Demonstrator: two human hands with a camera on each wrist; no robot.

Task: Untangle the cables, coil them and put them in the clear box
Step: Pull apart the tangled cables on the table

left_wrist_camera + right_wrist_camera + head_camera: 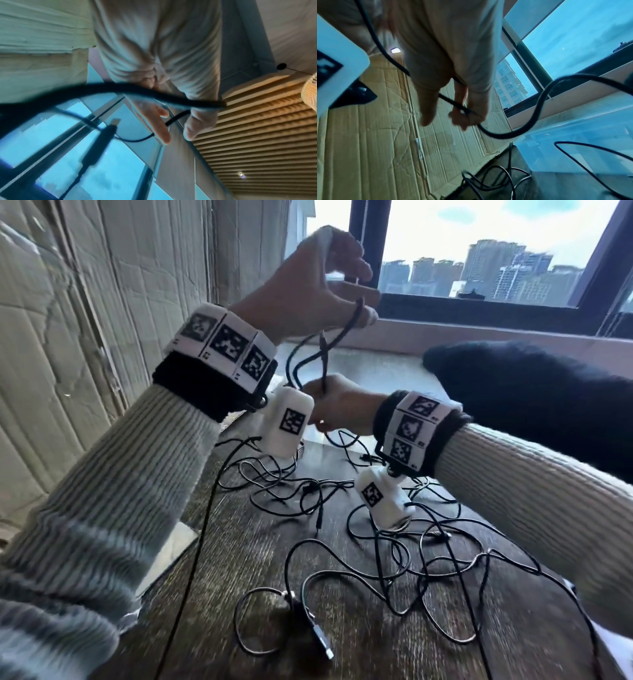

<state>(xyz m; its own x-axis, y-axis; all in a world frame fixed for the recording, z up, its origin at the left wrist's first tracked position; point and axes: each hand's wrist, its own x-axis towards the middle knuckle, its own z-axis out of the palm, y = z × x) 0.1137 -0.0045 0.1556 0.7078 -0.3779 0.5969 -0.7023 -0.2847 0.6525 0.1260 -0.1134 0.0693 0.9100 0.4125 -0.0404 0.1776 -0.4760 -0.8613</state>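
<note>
Cables [394,546] lay mostly tangled across the wooden table [359,645] as you worked one black cable [342,332] free above it. Your left hand [308,292], raised, had it hooked over curled fingers; your right hand [337,405], lower, pinched the same cable. Nothing appeared coiled, and the clear box [573,135] beside the window seemed to hold none yet.

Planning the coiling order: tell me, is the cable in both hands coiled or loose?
Loose: cable hangs in an open bend between left hand and right hand.
</note>
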